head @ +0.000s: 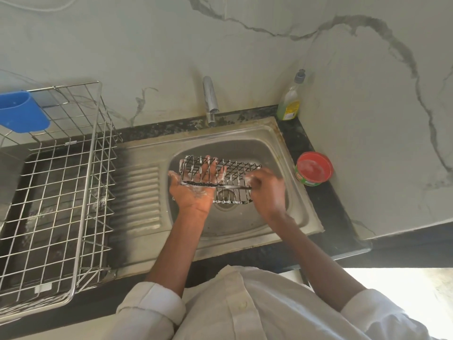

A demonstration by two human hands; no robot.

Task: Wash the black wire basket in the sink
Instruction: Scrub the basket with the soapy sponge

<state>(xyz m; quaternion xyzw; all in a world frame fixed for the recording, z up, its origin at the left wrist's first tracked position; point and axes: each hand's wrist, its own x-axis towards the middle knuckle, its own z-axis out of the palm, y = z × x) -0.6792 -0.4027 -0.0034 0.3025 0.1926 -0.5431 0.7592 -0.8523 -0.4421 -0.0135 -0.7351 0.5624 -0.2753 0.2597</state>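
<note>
Over the sink (274, 141), left of the tub (314, 168), we hold the soapy basket (235, 169): our left hand (193, 190) flat beneath it, fingers straight; our right hand (266, 190) gripping its right end.

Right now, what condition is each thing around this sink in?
black wire basket: soapy, held over the sink
left hand: open, flat under the basket, sudsy
right hand: curled at the basket's right end
tap: no water visible
sink: no standing water
soap bottle: upright, capped
red tub: lid off
drying rack: holds no dishes
</note>
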